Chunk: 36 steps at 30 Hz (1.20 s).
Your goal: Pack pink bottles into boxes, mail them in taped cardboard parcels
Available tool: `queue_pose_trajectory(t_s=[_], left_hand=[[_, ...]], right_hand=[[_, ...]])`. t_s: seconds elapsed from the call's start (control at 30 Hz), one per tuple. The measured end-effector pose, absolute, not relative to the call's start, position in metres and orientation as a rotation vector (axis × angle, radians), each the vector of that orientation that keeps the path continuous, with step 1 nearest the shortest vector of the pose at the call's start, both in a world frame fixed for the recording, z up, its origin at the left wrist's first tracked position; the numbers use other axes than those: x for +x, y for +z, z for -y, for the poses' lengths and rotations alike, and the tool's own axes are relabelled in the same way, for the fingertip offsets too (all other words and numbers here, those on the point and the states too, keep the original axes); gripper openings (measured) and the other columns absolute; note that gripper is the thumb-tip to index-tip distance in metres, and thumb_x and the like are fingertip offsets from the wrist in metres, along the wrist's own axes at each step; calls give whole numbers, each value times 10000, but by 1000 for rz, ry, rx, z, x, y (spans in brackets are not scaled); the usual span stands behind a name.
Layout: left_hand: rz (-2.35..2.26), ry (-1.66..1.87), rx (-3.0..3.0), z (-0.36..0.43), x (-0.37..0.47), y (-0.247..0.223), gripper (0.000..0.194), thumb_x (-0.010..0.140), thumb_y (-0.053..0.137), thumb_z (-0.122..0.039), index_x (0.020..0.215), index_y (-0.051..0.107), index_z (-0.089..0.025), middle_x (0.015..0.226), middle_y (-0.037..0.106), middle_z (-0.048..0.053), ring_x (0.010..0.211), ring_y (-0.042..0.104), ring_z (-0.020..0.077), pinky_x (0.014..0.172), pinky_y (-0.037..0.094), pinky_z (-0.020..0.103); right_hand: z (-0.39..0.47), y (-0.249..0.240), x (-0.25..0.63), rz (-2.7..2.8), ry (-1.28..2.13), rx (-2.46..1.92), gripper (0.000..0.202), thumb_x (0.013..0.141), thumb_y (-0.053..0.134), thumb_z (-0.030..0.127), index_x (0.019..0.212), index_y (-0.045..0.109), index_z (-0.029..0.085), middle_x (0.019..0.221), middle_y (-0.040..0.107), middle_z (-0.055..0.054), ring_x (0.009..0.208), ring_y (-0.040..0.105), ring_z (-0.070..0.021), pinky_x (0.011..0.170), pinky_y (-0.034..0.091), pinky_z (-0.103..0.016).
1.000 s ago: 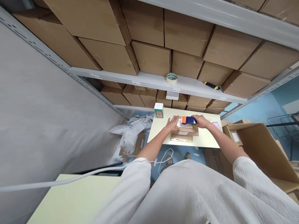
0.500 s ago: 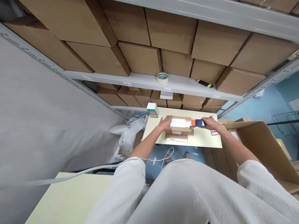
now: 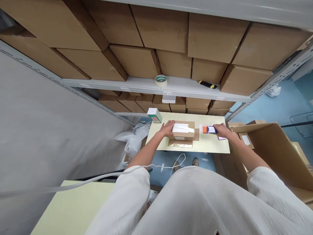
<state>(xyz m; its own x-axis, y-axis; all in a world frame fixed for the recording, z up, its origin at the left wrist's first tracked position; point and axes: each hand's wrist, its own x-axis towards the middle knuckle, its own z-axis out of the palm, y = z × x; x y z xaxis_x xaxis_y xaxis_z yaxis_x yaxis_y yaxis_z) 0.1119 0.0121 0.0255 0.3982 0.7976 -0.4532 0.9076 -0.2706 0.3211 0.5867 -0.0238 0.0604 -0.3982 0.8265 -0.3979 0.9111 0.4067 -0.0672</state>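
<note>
On the small pale-yellow table (image 3: 161, 143) lies a brown cardboard box (image 3: 191, 134) with a white label on top and shiny clear tape over part of it. My left hand (image 3: 168, 128) rests flat against the left end of this box, its fingers spread. My right hand (image 3: 221, 130) is wrapped round a blue-and-orange tape dispenser (image 3: 207, 129), just right of the box and apart from it. Partly hidden under the right hand is a phone (image 3: 222, 137) with a lit screen. A shiny brown flat piece (image 3: 180, 144) lies along the box's front side.
A white-and-green small box (image 3: 154, 115) stands at the table's back left. Shelves of cartons (image 3: 163, 29) rise behind, with a tape roll (image 3: 160, 80) and a utility knife (image 3: 207, 84). A large open carton (image 3: 276, 153) stands right. A white cable (image 3: 97, 178) crosses at left.
The tape dispenser in my right hand has come away from the box's right end, leaving a gap. My left hand stays on the box. The whole view has shifted slightly.
</note>
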Motion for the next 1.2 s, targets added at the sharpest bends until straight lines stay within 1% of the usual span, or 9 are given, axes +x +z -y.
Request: queue_pose_trajectory(t_s=[0.07,0.13,0.27,0.37,0.53,0.77,0.9,1.07,1.2], left_hand=[[-1458,-288,2123,-13,113,25,1275,804,845,-431,1778,34,-294,1866,117,155,1734,54,374,1363,140,667],[-1467,-304,2118,-13,114,24,1274,804,844,-427,1779,35,-298,1868,109,152,1734,44,380,1363,142,671],[-1469,-310,2117,-15,116,23,1280,790,867,-413,1775,55,-322,1867,113,157,1733,56,384,1356,164,676],[-1469,-309,2111,-16,117,22,1280,782,877,-411,1772,70,-326,1866,116,160,1732,65,387,1352,189,674],[-1467,-291,2117,-16,119,21,1282,757,885,-405,1765,98,-318,1859,150,161,1730,71,392,1343,234,667],[-1443,-251,2139,-15,118,19,1253,751,882,-386,1754,136,-300,1848,194,159,1728,99,373,1334,286,626],[-1440,-265,2143,-17,118,16,1288,744,883,-412,1762,99,-308,1853,178,153,1728,79,393,1340,271,636],[-1448,-266,2143,-18,118,15,1313,741,902,-434,1761,84,-315,1853,169,164,1728,85,385,1344,266,617],[-1445,-257,2136,-17,119,17,1328,741,912,-435,1759,67,-317,1855,151,176,1728,91,379,1345,247,622]], right_hand=[[23,57,584,-2352,-387,1493,343,978,641,230,1314,592,180,1251,752,-177,1128,692,-314,1017,355,-396],[22,53,580,-2333,-366,1465,476,956,656,210,1422,566,180,1290,740,-190,1176,683,-327,1033,363,-408],[15,42,557,-2269,-352,1386,784,939,678,230,1669,393,223,1353,712,-206,1205,685,-357,1018,414,-423],[4,38,531,-2235,-370,1345,873,938,689,258,1728,319,267,1362,710,-202,1214,689,-367,1017,441,-435],[-16,44,498,-2210,-382,1263,786,932,703,262,1668,426,279,1318,739,-186,1191,708,-368,997,475,-455],[-23,56,486,-2200,-392,1250,596,958,715,370,1525,565,268,1288,758,-175,1109,741,-353,907,518,-420],[-25,60,477,-2186,-344,1216,522,939,740,312,1443,624,240,1267,765,-180,1140,739,-351,971,503,-432],[-26,58,468,-2182,-254,1203,542,903,772,219,1427,636,213,1243,766,-193,1138,741,-347,1019,469,-442],[-27,54,464,-2193,-209,1195,540,888,765,203,1414,643,221,1227,772,-189,1141,732,-346,1030,453,-453]])
